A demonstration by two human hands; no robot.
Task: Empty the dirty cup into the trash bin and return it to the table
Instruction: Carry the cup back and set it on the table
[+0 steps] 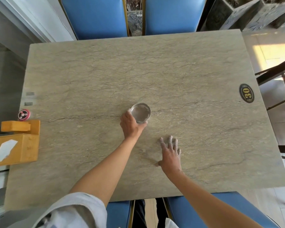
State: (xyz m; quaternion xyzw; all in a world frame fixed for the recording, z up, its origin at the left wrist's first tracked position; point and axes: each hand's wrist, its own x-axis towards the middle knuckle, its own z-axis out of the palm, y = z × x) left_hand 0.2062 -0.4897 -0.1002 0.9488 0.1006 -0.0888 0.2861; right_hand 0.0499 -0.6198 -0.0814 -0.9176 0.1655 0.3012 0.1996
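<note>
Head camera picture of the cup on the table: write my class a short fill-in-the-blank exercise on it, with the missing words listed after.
1. The cup is gripped by the person's ____ hand.
2. The right hand lies open and flat on the ____.
3. The oval plate near the table's right edge bears the number ____.
4. The chairs at the far side have seats coloured ____.

Missing words: left; table; 30; blue

A beige stone-patterned rectangular counter (155, 71) fills the room's centre, with blue padded chairs (94, 17) tucked in at its far and near edges. Sunlight falls across the pale tiled floor (270, 51) at right, beside dark carved stone planters (247, 14).
</note>
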